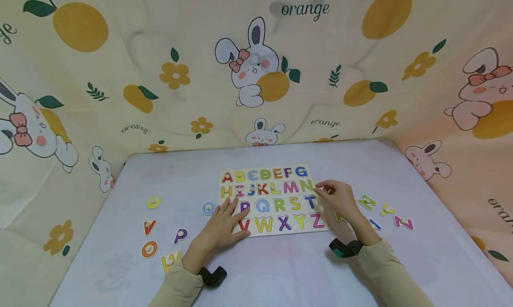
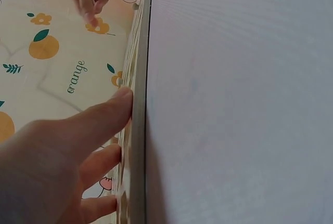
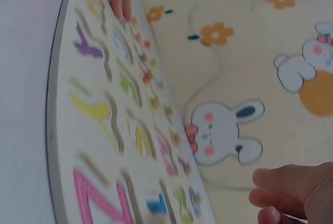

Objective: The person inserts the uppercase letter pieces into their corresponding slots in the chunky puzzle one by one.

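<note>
A white alphabet puzzle board (image 1: 269,236) lies on the table with colourful letters in rows. The upper letters, such as the red A (image 1: 227,177), carry knobs. My left hand (image 1: 222,222) rests with fingers spread on the board's left edge, partly covering the second and third rows. In the left wrist view, its thumb (image 2: 112,112) touches the board's edge. My right hand (image 1: 338,200) hovers at the right edge beside the green N (image 1: 306,185). Its fingers (image 3: 283,180) are loosely bent, and no piece shows between them.
Left of the board lie loose letters: a yellow U (image 1: 154,202), red V (image 1: 149,227), orange O (image 1: 149,249), purple P (image 1: 181,235), yellow W (image 1: 170,261) and blue Q (image 1: 208,208). To the right are a yellow Y (image 1: 386,209), pink Z (image 1: 403,223) and green letter (image 1: 366,202).
</note>
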Available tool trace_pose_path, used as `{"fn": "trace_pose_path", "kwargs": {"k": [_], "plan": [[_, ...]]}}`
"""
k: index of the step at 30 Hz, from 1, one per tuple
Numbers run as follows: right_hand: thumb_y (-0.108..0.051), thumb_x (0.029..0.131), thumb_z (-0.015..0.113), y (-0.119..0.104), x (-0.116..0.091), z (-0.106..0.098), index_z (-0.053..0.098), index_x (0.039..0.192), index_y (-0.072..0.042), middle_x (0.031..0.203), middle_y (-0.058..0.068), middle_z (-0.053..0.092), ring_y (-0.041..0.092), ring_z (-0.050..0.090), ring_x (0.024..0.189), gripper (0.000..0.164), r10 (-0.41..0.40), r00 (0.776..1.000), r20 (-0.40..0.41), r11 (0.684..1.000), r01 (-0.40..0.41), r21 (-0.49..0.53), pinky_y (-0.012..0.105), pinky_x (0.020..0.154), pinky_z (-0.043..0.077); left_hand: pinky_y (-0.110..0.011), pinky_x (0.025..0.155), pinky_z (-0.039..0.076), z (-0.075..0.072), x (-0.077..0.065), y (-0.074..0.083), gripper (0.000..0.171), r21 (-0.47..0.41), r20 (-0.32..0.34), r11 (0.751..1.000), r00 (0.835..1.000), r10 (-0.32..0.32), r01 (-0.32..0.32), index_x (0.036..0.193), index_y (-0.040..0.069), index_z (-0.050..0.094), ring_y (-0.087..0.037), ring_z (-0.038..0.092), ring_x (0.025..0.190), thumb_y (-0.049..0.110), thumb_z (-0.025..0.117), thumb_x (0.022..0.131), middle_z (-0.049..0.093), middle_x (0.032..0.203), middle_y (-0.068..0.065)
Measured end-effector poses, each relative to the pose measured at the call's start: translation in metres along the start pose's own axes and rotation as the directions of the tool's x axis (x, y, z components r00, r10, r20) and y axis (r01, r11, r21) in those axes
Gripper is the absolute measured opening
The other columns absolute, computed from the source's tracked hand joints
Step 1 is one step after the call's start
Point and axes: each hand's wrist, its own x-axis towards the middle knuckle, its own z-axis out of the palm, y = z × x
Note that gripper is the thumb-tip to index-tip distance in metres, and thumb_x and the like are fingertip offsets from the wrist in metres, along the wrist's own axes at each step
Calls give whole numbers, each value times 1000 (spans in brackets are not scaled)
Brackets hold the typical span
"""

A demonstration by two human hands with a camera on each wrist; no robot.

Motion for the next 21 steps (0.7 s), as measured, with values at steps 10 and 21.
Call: {"fn": "trace_pose_path", "kwargs": {"k": [10, 21], "plan": [[-21, 91, 66, 34, -10, -23, 67, 114, -1, 81, 9, 56, 17, 45, 75, 31, 135, 991, -17, 988, -136, -71, 19, 55, 34, -60, 118, 22, 1, 1, 0, 65, -9, -2, 1000, 1000, -9, 9, 146, 26, 42, -41, 18, 150, 51, 60, 89, 23, 161, -16], [-23, 90, 67, 64, -16, -34, 67, 113, 2, 79, 8, 57, 17, 45, 72, 33, 206, 977, -51, 970, -211, -119, 23, 57, 31, -60, 118, 22, 2, 2, 0, 65, -4, -3, 1000, 1000, -6, 6, 146, 25, 42, -42, 18, 150, 51, 60, 89, 23, 161, -16]]}}
